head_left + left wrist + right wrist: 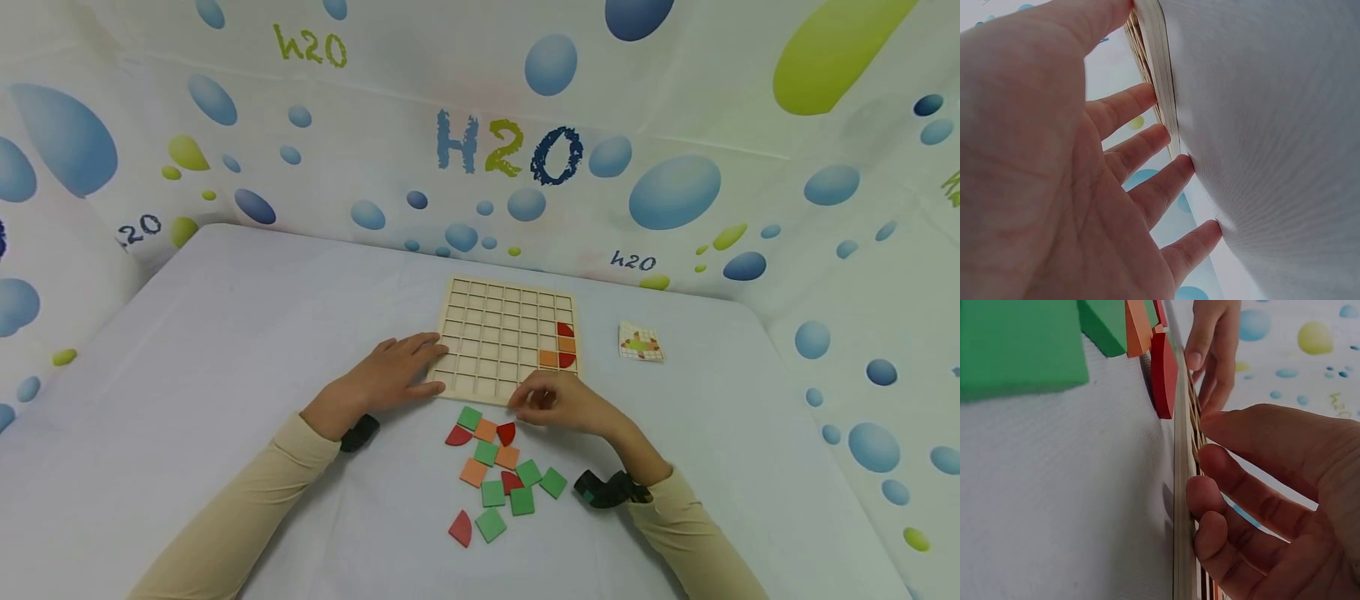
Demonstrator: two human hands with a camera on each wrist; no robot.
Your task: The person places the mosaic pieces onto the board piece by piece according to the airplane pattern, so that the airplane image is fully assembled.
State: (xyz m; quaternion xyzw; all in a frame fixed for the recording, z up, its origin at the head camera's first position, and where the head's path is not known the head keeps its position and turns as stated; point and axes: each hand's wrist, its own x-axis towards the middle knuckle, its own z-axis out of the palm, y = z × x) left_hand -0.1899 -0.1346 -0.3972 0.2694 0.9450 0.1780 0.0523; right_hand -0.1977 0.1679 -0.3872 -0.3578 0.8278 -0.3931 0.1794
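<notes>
A pale wooden grid board lies flat on the table. On its right side sit red quarter-circles and orange squares. My left hand rests at the board's left edge, fingers spread; in the left wrist view, fingertips touch the board's side and the cloth. Over the board's near edge, my right hand has its fingers loosely bent. The right wrist view shows no piece between thumb and fingers. Close by lie loose green squares, orange squares and red quarter-circles.
A small pattern card with a coloured grid lies right of the board. White cloth covers the table, and a printed curtain with blue and green drops stands behind it. Several loose pieces are scattered between the forearms.
</notes>
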